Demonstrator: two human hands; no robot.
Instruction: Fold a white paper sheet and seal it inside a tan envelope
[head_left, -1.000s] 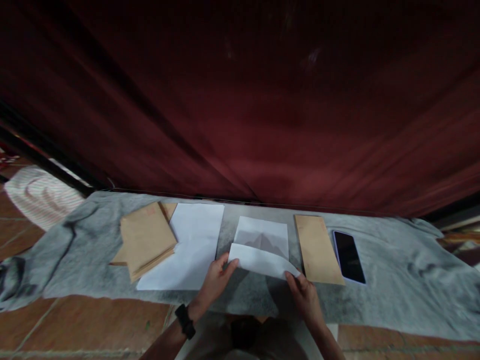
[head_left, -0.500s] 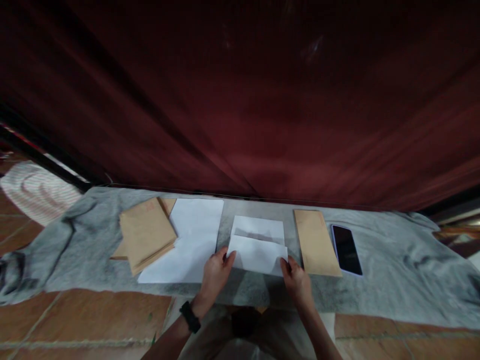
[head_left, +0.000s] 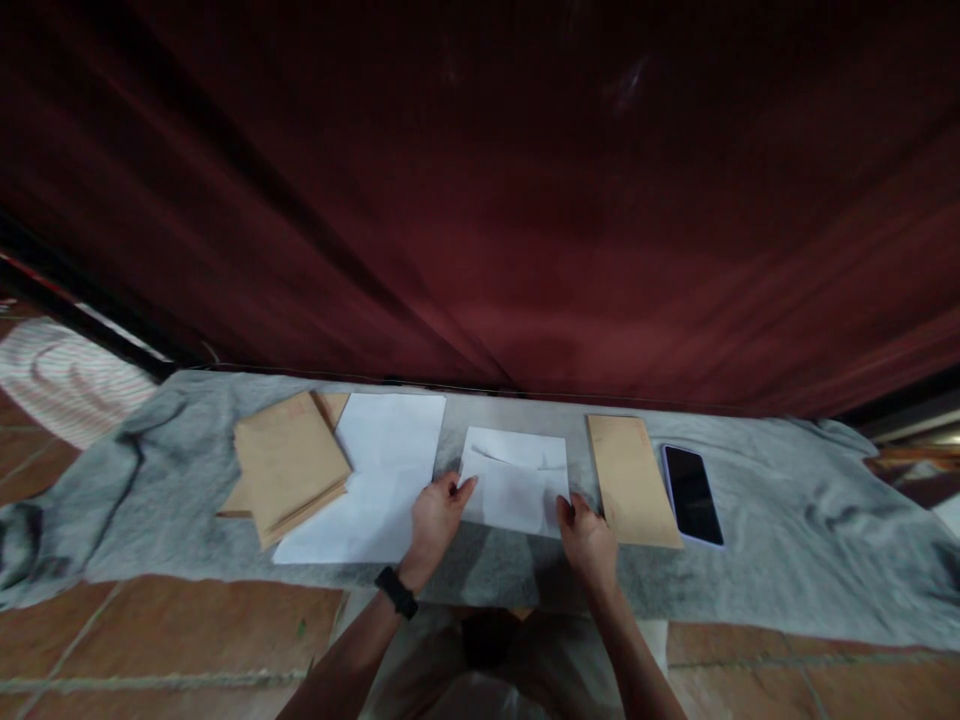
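A white sheet of paper (head_left: 516,480) lies folded on the grey cloth (head_left: 787,540) in front of me. My left hand (head_left: 433,520) holds its near left corner, with a black watch on that wrist. My right hand (head_left: 587,540) grips its near right corner. The folded-over part lies almost flat on the rest of the sheet. A larger white sheet (head_left: 375,478) lies just left of my left hand.
A stack of brown envelopes (head_left: 289,465) sits at the left. One brown envelope (head_left: 631,480) lies right of the folded paper, with a dark phone (head_left: 691,494) beside it. A dark red curtain (head_left: 480,200) hangs behind. Reddish floor tiles (head_left: 165,640) run along the near side.
Both hands have carried the paper's near edge away from me, over the sheet. The fold has gone from raised to nearly flat.
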